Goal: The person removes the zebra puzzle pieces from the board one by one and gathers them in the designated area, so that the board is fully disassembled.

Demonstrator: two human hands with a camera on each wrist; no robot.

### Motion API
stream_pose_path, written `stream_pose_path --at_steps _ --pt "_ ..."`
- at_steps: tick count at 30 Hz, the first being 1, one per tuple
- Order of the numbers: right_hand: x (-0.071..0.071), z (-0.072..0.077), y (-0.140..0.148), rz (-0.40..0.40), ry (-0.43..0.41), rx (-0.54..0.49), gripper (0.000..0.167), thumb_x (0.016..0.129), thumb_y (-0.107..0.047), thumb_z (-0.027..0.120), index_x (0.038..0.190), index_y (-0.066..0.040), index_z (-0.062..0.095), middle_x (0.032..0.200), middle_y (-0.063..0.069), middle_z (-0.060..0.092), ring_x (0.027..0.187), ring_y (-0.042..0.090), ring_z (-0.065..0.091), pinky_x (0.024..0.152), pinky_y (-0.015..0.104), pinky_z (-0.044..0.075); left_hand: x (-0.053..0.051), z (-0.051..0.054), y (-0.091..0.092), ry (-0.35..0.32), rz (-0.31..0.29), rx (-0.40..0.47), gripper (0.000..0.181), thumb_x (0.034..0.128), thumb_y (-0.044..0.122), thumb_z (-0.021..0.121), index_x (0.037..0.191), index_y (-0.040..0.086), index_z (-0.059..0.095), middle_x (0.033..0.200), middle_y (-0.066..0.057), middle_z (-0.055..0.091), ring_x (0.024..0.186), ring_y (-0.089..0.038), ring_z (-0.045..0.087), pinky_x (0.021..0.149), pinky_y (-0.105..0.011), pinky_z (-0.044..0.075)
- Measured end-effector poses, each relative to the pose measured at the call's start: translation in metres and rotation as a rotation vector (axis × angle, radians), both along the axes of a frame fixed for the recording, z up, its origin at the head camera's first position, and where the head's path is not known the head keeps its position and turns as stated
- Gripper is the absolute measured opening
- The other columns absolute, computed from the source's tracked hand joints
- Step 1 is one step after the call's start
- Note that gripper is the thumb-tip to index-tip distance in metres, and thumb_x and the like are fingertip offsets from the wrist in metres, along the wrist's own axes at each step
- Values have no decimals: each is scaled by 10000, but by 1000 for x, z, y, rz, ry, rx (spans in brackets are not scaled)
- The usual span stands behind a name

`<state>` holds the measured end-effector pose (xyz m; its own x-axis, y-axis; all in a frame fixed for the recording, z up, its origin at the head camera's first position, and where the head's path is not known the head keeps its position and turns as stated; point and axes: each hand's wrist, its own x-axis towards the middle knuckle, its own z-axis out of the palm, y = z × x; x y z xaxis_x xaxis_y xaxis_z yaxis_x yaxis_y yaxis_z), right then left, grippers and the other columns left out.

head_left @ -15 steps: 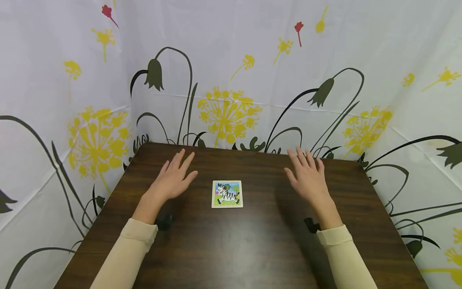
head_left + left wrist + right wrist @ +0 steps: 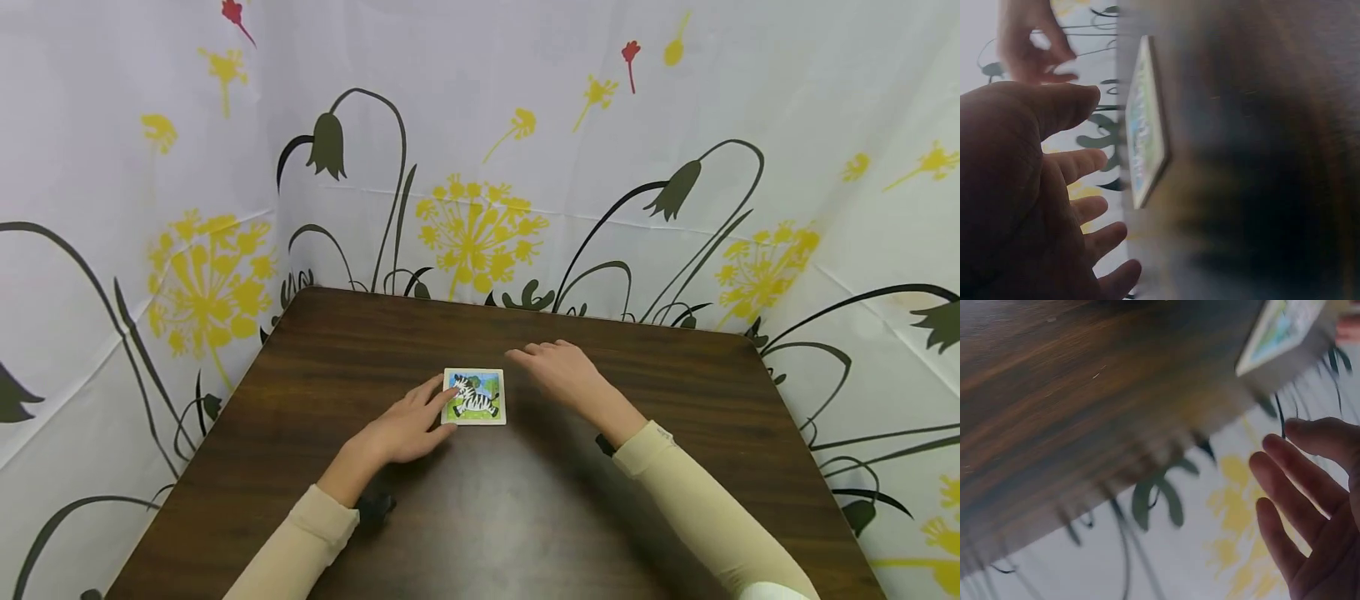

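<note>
Zebra board (image 2: 480, 404), a small, pale-framed square picture, lies flat near the middle of the dark wooden table (image 2: 480, 525) in the head view. The left hand (image 2: 405, 429) is at its left side, fingers extended and parted, one fingertip overlapping the picture from this angle; it grips nothing. The right hand (image 2: 566, 375) is beyond the board's right edge, apart from it, fingers partly hidden from above. A white flowered cloth (image 2: 480, 50) hangs behind the table.

The left wrist view shows the board almost edge-on: thin, straight and rigid-looking, with a narrow side wall along the table. The left hand's fingers are loosely spread above the tabletop with a gap to the board, so they do not seem to touch it.

In the right wrist view the board's corner sits at the top, while the right hand's fingers are relaxed, slightly bent and around nothing.

It looks light and stiff, probably wood, not easily broken. Its low profile may make lifting fiddly and it might slide; thumb and fingertips on opposite frame edges seem the surest hold.
</note>
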<state>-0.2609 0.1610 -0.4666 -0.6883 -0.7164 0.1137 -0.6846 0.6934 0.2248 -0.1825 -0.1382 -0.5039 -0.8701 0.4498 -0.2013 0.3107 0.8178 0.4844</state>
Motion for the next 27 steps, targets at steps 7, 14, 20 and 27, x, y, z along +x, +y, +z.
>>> stream_pose_path --at_steps 7,14,20,27 --pt "-16 -18 -44 149 34 239 507 1076 -189 679 1532 -388 586 1256 -49 769 995 190 776 826 358 608 1 -10 1 -32 4 -8 701 1142 442 489 1739 172 240 1825 -158 84 1680 -433 121 1318 -678 181" --pt "-29 -21 -71 229 39 398 434 1098 -295 651 1510 -420 597 1303 -64 750 1083 173 770 903 366 620 -2 -12 -2 -21 -8 -85 637 1154 425 467 1727 202 297 1814 -131 181 1680 -405 160 1317 -669 198" --pt "-38 -18 -87 276 46 462 414 1086 -283 672 1474 -413 611 1339 -47 735 1112 202 768 956 396 618 -6 -10 0 19 -17 -124 584 1148 378 504 1692 197 394 1789 -129 269 1657 -407 244 1280 -689 271" --pt "-38 -14 -98 294 21 506 379 1106 -271 636 1461 -401 628 1364 -33 722 1100 208 767 953 405 619 -2 -15 0 63 -23 -153 547 1143 330 531 1673 233 438 1794 -107 265 1654 -406 256 1257 -688 318"
